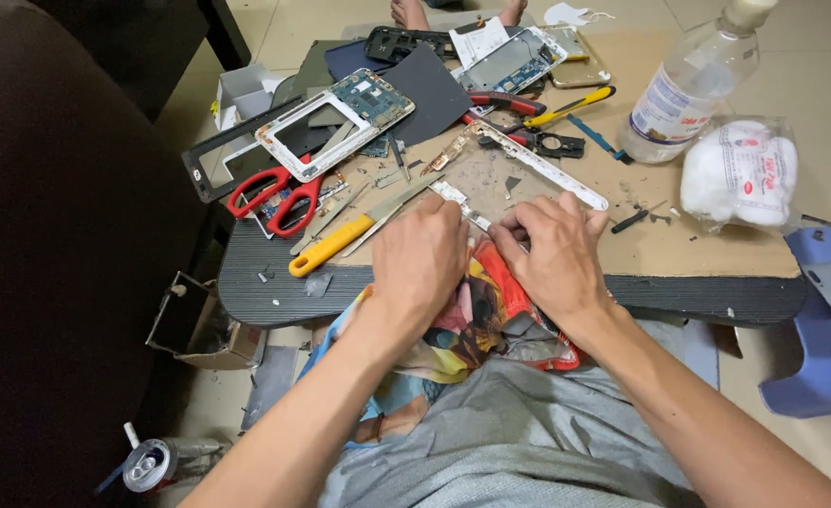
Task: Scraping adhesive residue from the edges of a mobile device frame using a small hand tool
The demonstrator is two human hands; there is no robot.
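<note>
Left hand (pixel 422 254) and right hand (pixel 549 249) both pinched shut on thin metal frame strip (pixel 472 218), at near edge of table (pixel 717 254), over lap. Gripped from both ends, likely for steadiness. Yellow-handled blade (pixel 335 245) just left, within reach; red scissors (pixel 279 196) beyond.

Near end of the metal strip (pixel 477 221) under both hands' fingers (pixel 514 230); can (pixel 147 465) partly shadowed.

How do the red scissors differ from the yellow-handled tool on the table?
The red scissors have two looped red handles; the yellow-handled tool has one straight yellow handle. The scissors lie further from the left hand and partly under the white phone frame, while the tool lies uncovered, beside that hand. Both lie flat, untouched, and are metal-bladed.
</note>
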